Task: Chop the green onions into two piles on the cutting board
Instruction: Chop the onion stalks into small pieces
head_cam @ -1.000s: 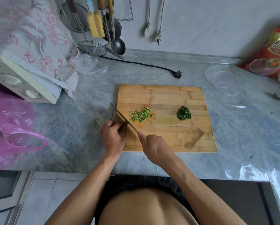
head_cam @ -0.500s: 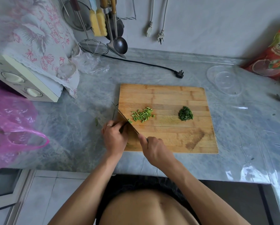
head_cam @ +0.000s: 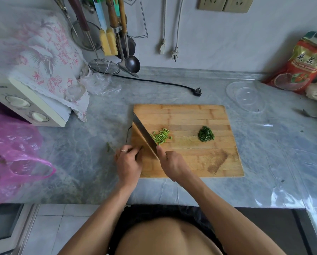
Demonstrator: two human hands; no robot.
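On the grey counter (head_cam: 91, 155) lies my cutting board (head_cam: 200, 162); my right hand (head_cam: 174, 165) grips the knife (head_cam: 144, 134), my left hand (head_cam: 128, 162) pinches green onions (head_cam: 140, 148) beside two piles.

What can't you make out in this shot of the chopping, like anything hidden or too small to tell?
All in the head view:
- Knife handle: covered by the right hand; only the knife blade shows.
- What the left hand pinches: hidden under its curled fingers and behind the blade.
- Green scrap on the counter left of the cutting board: too small to identify.
- Red bag: cut off by the right edge.
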